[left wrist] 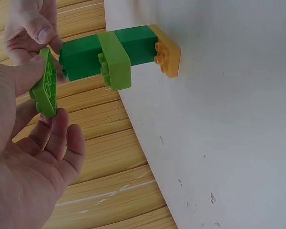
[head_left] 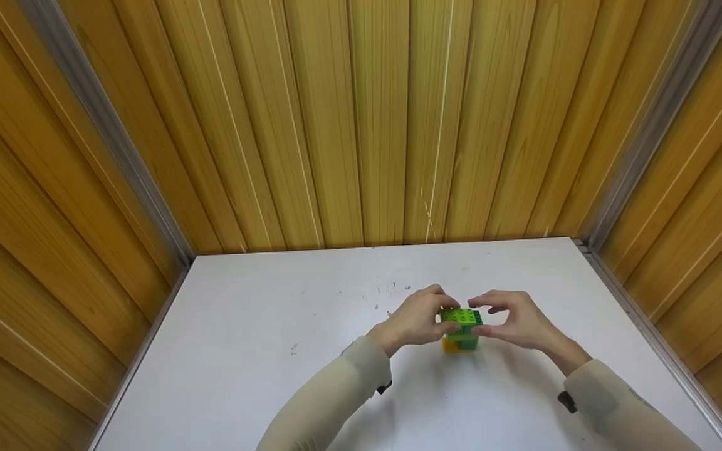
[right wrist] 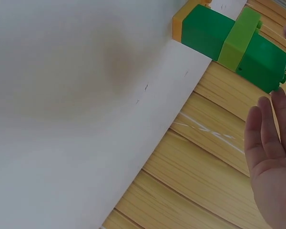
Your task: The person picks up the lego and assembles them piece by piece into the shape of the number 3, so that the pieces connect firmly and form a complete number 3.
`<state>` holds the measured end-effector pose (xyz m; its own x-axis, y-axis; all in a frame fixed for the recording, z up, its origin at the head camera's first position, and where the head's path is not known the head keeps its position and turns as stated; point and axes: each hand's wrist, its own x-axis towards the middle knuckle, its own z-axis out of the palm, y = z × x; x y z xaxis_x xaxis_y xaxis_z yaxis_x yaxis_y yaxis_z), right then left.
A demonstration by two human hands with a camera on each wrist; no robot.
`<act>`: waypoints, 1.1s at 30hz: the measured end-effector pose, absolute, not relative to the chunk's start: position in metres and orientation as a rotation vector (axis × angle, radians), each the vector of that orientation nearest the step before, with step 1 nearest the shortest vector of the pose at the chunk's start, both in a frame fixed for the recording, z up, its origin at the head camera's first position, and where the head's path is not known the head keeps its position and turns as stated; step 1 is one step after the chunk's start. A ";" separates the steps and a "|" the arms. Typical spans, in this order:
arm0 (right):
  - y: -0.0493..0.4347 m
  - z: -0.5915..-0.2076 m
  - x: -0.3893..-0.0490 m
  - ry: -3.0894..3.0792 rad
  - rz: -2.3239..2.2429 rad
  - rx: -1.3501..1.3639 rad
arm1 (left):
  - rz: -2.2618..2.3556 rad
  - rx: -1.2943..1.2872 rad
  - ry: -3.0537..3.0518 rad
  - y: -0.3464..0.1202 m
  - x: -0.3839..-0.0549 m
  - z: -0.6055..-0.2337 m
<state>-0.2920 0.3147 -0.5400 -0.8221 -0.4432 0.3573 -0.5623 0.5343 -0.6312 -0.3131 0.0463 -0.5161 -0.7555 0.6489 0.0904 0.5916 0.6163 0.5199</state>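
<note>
A stack of toy building bricks stands on the white table. From the bottom it has an orange base brick [left wrist: 171, 59], a dark green brick [right wrist: 205, 33], a light green brick [left wrist: 118, 67] and another dark green brick [left wrist: 81, 57]. Just above the topmost studs, my left hand [head_left: 420, 317] pinches a thin light green brick [left wrist: 47, 88] by its edges, thumb on one side and fingertips on the other. In the left wrist view a small gap shows between it and the stack. My right hand [head_left: 521, 322] is beside the stack's top, fingers extended, holding nothing.
The white table [head_left: 261, 326] meets a wood-patterned wall [head_left: 380, 125] at the back, with similar walls at both sides. Small dark marks [head_left: 393, 285] spot the surface behind the left hand. Grey metal rails [head_left: 649, 326] run along the table's sides.
</note>
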 end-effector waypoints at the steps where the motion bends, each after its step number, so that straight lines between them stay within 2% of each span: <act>1: 0.314 -0.540 -0.292 -2.607 1.165 0.867 | 0.817 1.042 2.729 0.047 -0.314 -0.516; 13: 0.318 -0.546 -0.295 -2.551 1.140 0.883 | 0.824 0.966 2.731 0.061 -0.315 -0.518; 33: 0.321 -0.543 -0.293 -2.642 1.283 0.821 | 0.831 0.985 2.746 0.067 -0.318 -0.525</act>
<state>-0.2928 0.3210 -0.5432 -0.8511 -0.4268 0.3056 -0.5042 0.5022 -0.7026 -0.3179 0.0668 -0.5247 -0.7838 0.6159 0.0793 0.5565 0.6400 0.5299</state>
